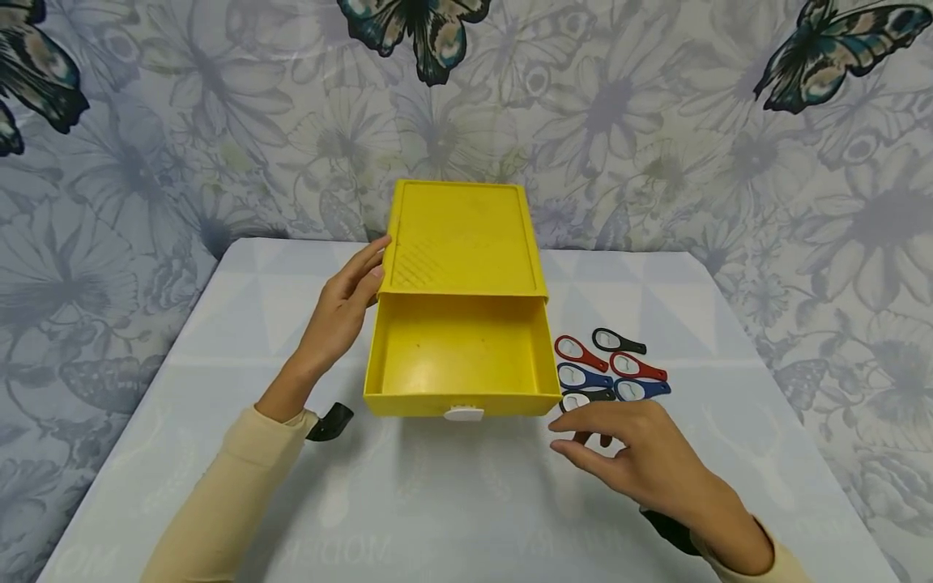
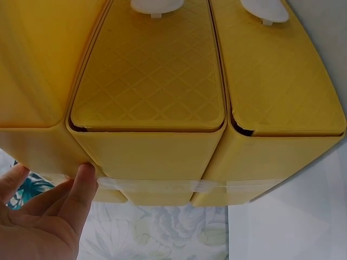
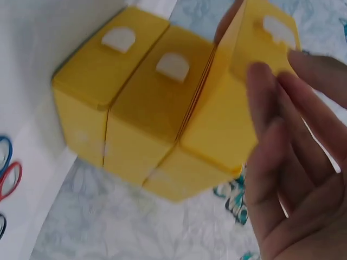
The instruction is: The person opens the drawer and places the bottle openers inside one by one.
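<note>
A yellow drawer unit (image 1: 462, 235) stands on the table with its top drawer (image 1: 466, 348) pulled out toward me; no contents show inside. My left hand (image 1: 346, 304) rests its fingertips against the unit's left side, and the left wrist view shows those fingers (image 2: 84, 181) at the side wall near the top. My right hand (image 1: 641, 453) hovers just off the drawer's front right corner, thumb and forefinger apart with nothing between them. Beyond it, right of the unit, lie several small red, blue and black ring-ended pieces (image 1: 637, 367), each with an oval loop tapering to a short handle.
Two closed lower drawers (image 2: 149, 70) with white tab handles sit under the pulled-out one. Clear tape (image 2: 255, 186) runs along the unit's side. A white patterned table (image 1: 466, 502) lies beneath, backed by a flowered wall covering (image 1: 612, 121) with butterfly figures.
</note>
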The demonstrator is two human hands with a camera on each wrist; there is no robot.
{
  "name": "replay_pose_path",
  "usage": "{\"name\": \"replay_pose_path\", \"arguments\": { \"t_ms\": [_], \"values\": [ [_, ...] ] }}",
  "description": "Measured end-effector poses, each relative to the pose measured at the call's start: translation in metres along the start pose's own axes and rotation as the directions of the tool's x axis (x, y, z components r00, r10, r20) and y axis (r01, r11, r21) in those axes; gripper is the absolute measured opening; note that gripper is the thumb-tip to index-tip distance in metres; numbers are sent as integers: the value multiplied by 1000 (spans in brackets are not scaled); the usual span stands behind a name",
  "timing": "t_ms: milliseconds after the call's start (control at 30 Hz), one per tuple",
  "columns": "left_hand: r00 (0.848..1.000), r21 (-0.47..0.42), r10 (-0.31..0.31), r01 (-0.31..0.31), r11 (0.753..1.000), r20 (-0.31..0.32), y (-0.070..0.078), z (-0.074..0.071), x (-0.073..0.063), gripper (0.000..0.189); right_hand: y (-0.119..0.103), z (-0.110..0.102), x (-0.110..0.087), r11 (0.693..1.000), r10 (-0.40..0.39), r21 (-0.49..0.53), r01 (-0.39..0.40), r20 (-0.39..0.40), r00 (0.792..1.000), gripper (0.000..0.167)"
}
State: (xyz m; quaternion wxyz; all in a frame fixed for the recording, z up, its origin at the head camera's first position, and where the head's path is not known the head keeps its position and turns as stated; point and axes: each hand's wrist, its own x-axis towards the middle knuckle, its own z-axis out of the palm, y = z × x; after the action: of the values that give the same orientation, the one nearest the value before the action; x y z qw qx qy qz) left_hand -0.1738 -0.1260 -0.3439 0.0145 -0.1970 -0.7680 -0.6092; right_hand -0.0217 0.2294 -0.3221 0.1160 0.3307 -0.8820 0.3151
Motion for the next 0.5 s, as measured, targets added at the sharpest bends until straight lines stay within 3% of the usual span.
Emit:
{"name": "replay_pose_path", "arguments": {
  "t_ms": [500],
  "values": [
    [1000,11,18,-18,1000,-3,-2,1,-2,48,64,-29,-5,992,97,-83,-95,20,995,41]
  ]
}}
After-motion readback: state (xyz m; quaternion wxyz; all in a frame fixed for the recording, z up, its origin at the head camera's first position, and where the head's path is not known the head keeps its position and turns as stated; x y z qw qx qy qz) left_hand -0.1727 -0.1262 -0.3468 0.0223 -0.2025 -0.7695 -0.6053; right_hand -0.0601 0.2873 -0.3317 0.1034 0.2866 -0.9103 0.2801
